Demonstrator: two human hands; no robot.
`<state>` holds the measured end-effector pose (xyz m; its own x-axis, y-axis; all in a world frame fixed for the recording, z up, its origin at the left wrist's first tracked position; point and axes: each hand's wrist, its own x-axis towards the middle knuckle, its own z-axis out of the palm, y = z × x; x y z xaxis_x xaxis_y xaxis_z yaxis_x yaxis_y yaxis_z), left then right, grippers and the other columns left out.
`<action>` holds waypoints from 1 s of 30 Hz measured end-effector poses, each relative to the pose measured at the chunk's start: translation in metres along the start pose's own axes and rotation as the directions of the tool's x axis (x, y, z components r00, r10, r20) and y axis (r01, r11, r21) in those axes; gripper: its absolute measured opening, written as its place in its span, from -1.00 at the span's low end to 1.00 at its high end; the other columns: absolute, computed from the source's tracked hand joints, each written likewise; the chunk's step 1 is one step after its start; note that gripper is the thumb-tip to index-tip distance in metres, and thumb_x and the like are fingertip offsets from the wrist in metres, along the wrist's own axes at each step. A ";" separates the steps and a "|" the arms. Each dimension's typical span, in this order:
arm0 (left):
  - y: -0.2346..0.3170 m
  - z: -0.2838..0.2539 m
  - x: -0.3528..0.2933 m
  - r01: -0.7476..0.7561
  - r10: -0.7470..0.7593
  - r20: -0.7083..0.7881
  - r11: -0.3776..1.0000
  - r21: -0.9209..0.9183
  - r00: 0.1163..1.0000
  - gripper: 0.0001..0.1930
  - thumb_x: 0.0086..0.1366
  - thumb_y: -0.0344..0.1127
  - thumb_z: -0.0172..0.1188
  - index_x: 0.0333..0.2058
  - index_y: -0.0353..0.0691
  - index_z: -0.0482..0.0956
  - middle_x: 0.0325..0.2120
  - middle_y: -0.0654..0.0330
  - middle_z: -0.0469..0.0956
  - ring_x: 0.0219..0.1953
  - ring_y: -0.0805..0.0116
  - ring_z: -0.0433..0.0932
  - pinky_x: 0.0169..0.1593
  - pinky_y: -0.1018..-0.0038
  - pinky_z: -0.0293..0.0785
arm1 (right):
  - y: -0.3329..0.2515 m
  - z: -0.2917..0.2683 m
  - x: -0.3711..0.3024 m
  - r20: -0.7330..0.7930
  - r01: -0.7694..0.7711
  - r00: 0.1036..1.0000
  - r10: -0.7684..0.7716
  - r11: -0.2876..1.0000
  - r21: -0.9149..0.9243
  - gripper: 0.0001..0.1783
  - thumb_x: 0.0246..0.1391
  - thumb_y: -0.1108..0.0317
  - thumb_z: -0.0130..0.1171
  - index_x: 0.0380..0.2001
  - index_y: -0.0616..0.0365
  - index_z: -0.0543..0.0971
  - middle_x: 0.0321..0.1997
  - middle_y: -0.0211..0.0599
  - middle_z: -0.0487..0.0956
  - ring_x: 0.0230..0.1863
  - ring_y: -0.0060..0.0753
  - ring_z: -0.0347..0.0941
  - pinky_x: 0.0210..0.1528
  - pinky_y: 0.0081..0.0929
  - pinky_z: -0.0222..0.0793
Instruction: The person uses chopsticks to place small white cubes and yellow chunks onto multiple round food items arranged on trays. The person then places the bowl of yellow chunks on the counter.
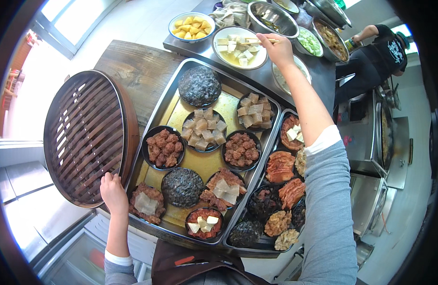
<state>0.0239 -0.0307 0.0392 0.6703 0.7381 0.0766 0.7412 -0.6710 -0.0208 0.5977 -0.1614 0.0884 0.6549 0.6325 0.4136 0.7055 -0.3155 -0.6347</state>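
Two chopsticks are gripped in the clenched fingers of the right hand; their tips lie over a white bowl of pale cubes in yellowish liquid. The cubes lie to the left of the fingers, apart from them; whether the tips pinch a cube cannot be told. The bowl rests on a metal surface, beside a bowl of yellow chunks, a steel bowl and a bowl of chopped green pieces. Nearer the body, a large tray carries nine round portions, among them translucent cubes, browned chunks and dark domes. A second tray of portions adjoins it at right. The left hand, fingers curled, is at the lower right rim of a slatted round steamer, next to the tray's edge; whether it grasps the rim cannot be told. Upper right: another person in dark clothing, well apart.
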 end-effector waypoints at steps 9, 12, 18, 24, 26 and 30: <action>-0.004 0.001 0.001 0.001 -0.002 -0.017 0.999 -0.033 1.000 -0.96 0.08 -0.51 0.14 -0.48 -0.34 0.55 -0.44 0.09 0.42 -0.31 0.12 0.44 -0.28 0.27 0.39 | 0.005 0.013 -0.008 -0.143 -0.397 0.722 0.677 0.575 0.715 -0.50 0.36 0.08 -0.13 -0.31 0.29 0.63 -0.44 -0.21 0.65 -0.49 -0.51 0.55 -0.44 -0.68 0.39; -0.003 -0.001 0.003 -0.015 0.015 0.003 0.999 -0.028 1.000 -0.95 0.08 -0.50 0.14 -0.47 -0.35 0.56 -0.44 0.09 0.43 -0.31 0.11 0.45 -0.28 0.26 0.39 | 0.009 -0.001 -0.024 -0.052 -0.394 0.614 0.787 0.363 0.844 -0.50 0.36 0.05 -0.16 -0.27 0.26 0.61 -0.41 -0.19 0.64 -0.45 -0.49 0.54 -0.40 -0.66 0.42; -0.011 0.002 0.001 -0.051 0.054 0.040 0.996 -0.071 0.998 -0.91 0.14 -0.46 0.16 -0.39 -0.34 0.61 -0.42 0.05 0.47 -0.27 0.05 0.48 -0.24 0.21 0.41 | -0.027 -0.097 -0.117 0.041 -0.426 0.633 0.773 0.304 0.852 -0.51 0.35 0.07 -0.12 -0.22 0.35 0.55 -0.32 -0.08 0.61 -0.34 -0.38 0.53 -0.25 -0.52 0.48; -0.007 -0.001 0.000 -0.123 0.122 0.038 0.991 0.047 0.992 -0.88 0.20 -0.44 0.12 -0.41 -0.38 0.59 -0.42 0.05 0.44 -0.28 0.07 0.48 -0.24 0.22 0.41 | -0.079 -0.208 -0.277 -0.061 -0.807 0.503 0.862 0.494 0.323 -0.57 0.29 0.10 0.02 -0.28 0.31 0.61 -0.44 -0.31 0.62 -0.46 -0.56 0.52 -0.35 -0.62 0.46; -0.007 0.002 0.002 -0.144 0.143 0.029 0.987 0.075 0.989 -0.87 0.20 -0.43 0.12 -0.42 -0.37 0.59 -0.42 0.05 0.43 -0.29 0.08 0.47 -0.24 0.22 0.42 | -0.096 -0.203 -0.313 -0.105 -0.842 0.497 0.861 0.508 0.179 -0.56 0.29 0.09 0.03 -0.38 0.28 0.65 -0.53 -0.33 0.61 -0.52 -0.58 0.51 -0.40 -0.63 0.44; -0.007 0.003 0.004 -0.158 0.157 0.020 0.984 0.079 0.987 -0.87 0.20 -0.43 0.13 -0.40 -0.36 0.60 -0.42 0.04 0.44 -0.28 0.07 0.47 -0.23 0.22 0.42 | -0.091 -0.178 -0.348 -0.163 -0.746 0.626 0.763 0.646 0.161 -0.61 0.23 0.16 0.13 -0.39 0.34 0.66 -0.56 -0.30 0.62 -0.55 -0.59 0.52 -0.44 -0.64 0.43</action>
<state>0.0215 -0.0231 0.0368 0.7788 0.6252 0.0520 0.6266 -0.7713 -0.1117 0.3537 -0.4788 0.1183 0.9921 0.0401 -0.1189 -0.0761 -0.5613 -0.8241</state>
